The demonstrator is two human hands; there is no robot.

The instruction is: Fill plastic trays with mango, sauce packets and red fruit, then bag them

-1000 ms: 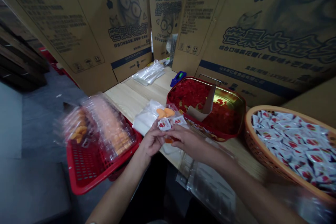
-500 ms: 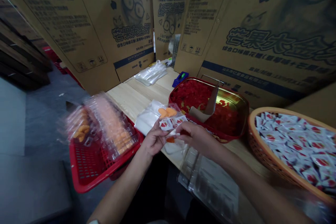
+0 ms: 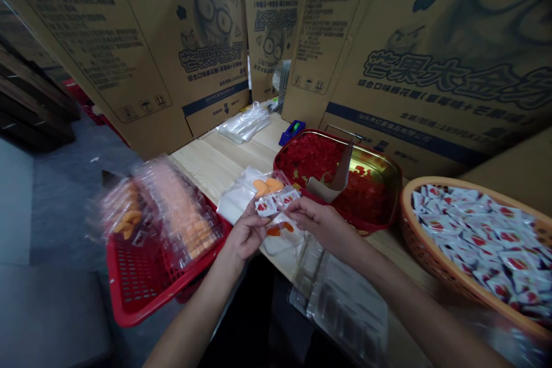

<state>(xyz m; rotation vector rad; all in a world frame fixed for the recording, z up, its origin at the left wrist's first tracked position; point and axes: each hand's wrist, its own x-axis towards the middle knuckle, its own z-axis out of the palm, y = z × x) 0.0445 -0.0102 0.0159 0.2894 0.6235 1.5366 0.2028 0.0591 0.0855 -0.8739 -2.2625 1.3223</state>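
My left hand (image 3: 249, 231) pinches the left side of a clear plastic tray (image 3: 281, 179) at the table's front edge. In the tray lie orange pieces (image 3: 268, 186), two small white sachets with red print (image 3: 266, 206) and a darker orange-red piece (image 3: 280, 229). The fingers of my right hand (image 3: 314, 219) are closed at the right side of the same tray, by the right sachet. Clear plastic bags (image 3: 241, 192) lie under and behind the tray.
A red basket (image 3: 142, 284) with packed trays stands left. Behind right are a red tin (image 3: 377, 190) of red pieces and a blue tape dispenser (image 3: 292, 133). An orange basket (image 3: 440, 259) of sachets is far right. Empty clear trays (image 3: 345, 299) lie in front; cardboard boxes (image 3: 215, 69) stand behind.
The fingers of my right hand have moved up and back a little, and the darker orange-red piece shows more fully. The whole view has shifted slightly.
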